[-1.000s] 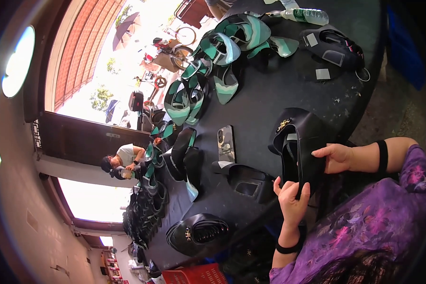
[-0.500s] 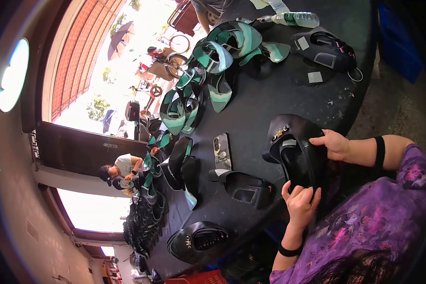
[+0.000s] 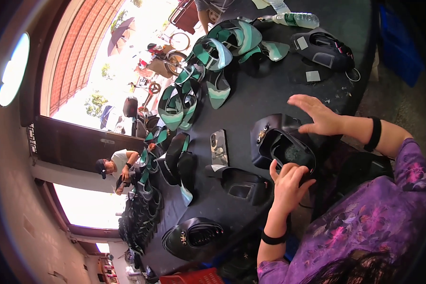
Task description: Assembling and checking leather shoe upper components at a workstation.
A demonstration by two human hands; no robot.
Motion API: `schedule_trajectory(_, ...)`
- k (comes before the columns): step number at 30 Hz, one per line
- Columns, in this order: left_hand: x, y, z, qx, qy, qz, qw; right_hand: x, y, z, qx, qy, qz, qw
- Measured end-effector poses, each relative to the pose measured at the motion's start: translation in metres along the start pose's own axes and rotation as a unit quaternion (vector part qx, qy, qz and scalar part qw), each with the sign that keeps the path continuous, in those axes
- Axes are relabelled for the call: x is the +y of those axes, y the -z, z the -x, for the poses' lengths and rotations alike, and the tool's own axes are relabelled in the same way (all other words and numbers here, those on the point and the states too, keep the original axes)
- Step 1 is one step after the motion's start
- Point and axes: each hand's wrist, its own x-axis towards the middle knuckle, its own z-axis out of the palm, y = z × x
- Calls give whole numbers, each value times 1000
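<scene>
1. Table (image 3: 270, 80), black, spreads across the view, with shoe parts lying over it.
2. Co-worker (image 3: 123, 161) in a pale top bends at the far side of the table, beside the shoe pieces.
3. Purple floral garment (image 3: 336, 222) covers the person's body and upper arms at lower right.
4. Green-and-black uppers (image 3: 239, 38) lie in a loose, overlapping row toward the top of the view.
5. Dark heap (image 3: 139, 220) of shoe pieces sits packed together at the table's far left.
6. Black shoe upper (image 3: 291, 147) is at the near edge of the table, between and beneath the two hands, its opening facing upward.
7. Other black upper (image 3: 189, 239), with a metal trim, rests on the table well to the left of the left hand.
8. Right hand (image 3: 322, 117) is spread wide, fingers stretched out and thumb apart, over the side of the black shoe upper; whether the thumb touches it, I cannot tell.
9. Left hand (image 3: 288, 185) has its fingers bent closely over the rim of that upper's opening, holding it there.
10. Clear bottle (image 3: 296, 19) lies on its side near the top.
11. Phone (image 3: 219, 147) lies flat, left of the black shoe upper.
12. Gold-coloured ornament (image 3: 261, 134) sits on that upper's front.
</scene>
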Motion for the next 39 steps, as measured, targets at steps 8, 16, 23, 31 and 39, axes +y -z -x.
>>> schedule_trajectory(8, -30, 6, -17, -32, -10, -5, 999, -48, 25, 4, -374, 288, -19, 881)
schedule_trajectory(16, -37, 27, -39, -114, -21, 122, 986, -29, 50, 10, -323, 161, -158, 919)
schedule_trajectory(23, -40, 15, -50, -138, -73, 258, 953, -35, 68, 7, -320, 78, -223, 917)
schedule_trajectory(31, -15, 8, -72, -104, -134, 212, 962, -52, 72, 13, -339, 67, -32, 938)
schedule_trajectory(39, -30, -26, -2, 381, 205, 342, 834, -42, 71, 47, -225, -160, -224, 935)
